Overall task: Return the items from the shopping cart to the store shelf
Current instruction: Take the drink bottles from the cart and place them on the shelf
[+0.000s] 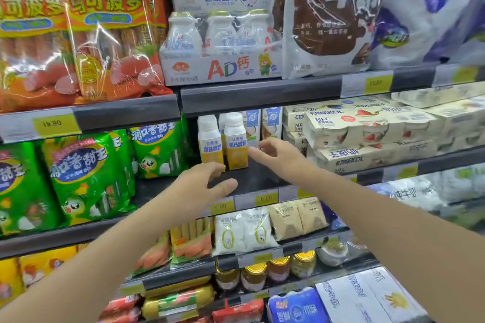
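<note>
A person's two bare arms reach toward a stocked store shelf [259, 181], seen from a head-worn camera looking forward and slightly down.

Two small white-capped yogurt drink bottles with yellow lower labels stand upright side by side on the dark middle shelf board, near its front edge. The left bottle [210, 140] and the right bottle [236, 140] are touching or nearly so. Behind them stand blue-and-white drink cartons [271, 123].

The left hand [202, 183] hovers just in front of and below the left bottle, fingers relaxed and spread apart, holding nothing. The right hand [275, 155] sits just beside the right bottle; its fingers are loosely apart, and one fingertip appears to touch the bottle's side, though contact is hard to confirm. It grips nothing.

Green snack bags [86, 176] crowd the left end of the same shelf level. Cream-coloured boxed yogurt multipacks [372, 134] are stacked at the right end, close to the right wrist. One level up sit orange sausage packs [78, 29], a shrink-wrapped tray of AD calcium milk bottles [220, 47] and a brown-and-white milk bag [328, 16]. Yellow price tags [265, 198] run along the front edge under the hands. Below them are white pouches [244, 231], gold-lidded jars [253, 275] and more sausage packs.
</note>
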`<state>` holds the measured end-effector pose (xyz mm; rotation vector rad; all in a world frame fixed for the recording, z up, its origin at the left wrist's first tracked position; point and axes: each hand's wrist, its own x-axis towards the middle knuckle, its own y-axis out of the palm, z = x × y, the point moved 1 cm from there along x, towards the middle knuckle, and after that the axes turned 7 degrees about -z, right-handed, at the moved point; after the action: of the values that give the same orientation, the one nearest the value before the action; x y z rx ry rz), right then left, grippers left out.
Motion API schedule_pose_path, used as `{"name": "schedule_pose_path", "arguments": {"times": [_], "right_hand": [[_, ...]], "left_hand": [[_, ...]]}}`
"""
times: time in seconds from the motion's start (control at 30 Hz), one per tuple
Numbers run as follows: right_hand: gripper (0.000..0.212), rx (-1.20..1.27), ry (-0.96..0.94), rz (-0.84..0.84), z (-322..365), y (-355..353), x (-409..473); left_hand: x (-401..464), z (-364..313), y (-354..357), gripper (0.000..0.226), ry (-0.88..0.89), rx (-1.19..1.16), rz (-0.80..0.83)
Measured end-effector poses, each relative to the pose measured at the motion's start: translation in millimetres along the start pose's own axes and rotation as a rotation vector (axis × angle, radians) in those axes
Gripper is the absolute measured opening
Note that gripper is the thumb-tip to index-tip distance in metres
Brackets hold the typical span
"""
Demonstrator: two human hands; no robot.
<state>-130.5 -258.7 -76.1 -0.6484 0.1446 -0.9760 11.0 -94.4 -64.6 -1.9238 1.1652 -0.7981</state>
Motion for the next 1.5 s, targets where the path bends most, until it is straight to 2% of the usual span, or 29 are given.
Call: {"name": "schedule_pose_path", "arguments": {"times": [0.2,0.33,0.4,0.53,0.67,0.83,0.97,1.03,1.23,1.33,1.5], "right_hand": [[0.063,-0.006,-0.021,-0.034,-29.6,-86.9,-74.3],[0.063,-0.12,0.065,-0.162,-86.5,-175.5,-140.4],[0.067,-0.184,0.151,-0.235,-124.2,-224.4,-180.1],[0.084,-0.285,0.339,-0.338,-195.3,-322.6,-280.4],[0.079,-0.343,0.524,-0.465,-255.0,-407.8,-387.9],[0.079,-0.437,0.739,-0.618,-313.1,-483.1,-500.6],[0.089,-0.509,0.899,-0.627,-354.2,-521.4,-564.8],[0.092,-0.573,0.967,-0.621,-377.2,-536.0,-586.0],[0.095,-0.671,1.118,-0.608,-456.9,-574.1,-609.3],[0.086,-0.679,1.138,-0.609,-495.6,-600.3,-604.0],[0.087,-0.646,1.23,-0.496,-577.2,-638.9,-580.9]], "left_hand": [[-1.8,-86.8,34.4,0.085,0.183,0.066,0.21],[9.3,-179.6,92.7,0.063,0.369,0.102,0.244],[12.2,-234.3,135.5,0.063,0.471,0.121,0.274],[1.5,-342.8,234.6,0.078,0.611,0.164,0.374],[-36.8,-451.1,318.7,0.078,0.709,0.119,0.425],[-93.5,-560.0,406.6,0.075,0.83,0.074,0.566],[-125.9,-623.6,473.0,0.08,0.919,0.135,0.676],[-132.0,-650.3,508.9,0.088,0.968,0.207,0.682],[-130.4,-719.7,605.9,0.09,1.242,0.421,0.524],[-112.4,-752.8,657.8,0.089,1.284,0.421,0.561],[-73.0,-801.1,751.9,0.088,1.306,0.436,0.681]]}}
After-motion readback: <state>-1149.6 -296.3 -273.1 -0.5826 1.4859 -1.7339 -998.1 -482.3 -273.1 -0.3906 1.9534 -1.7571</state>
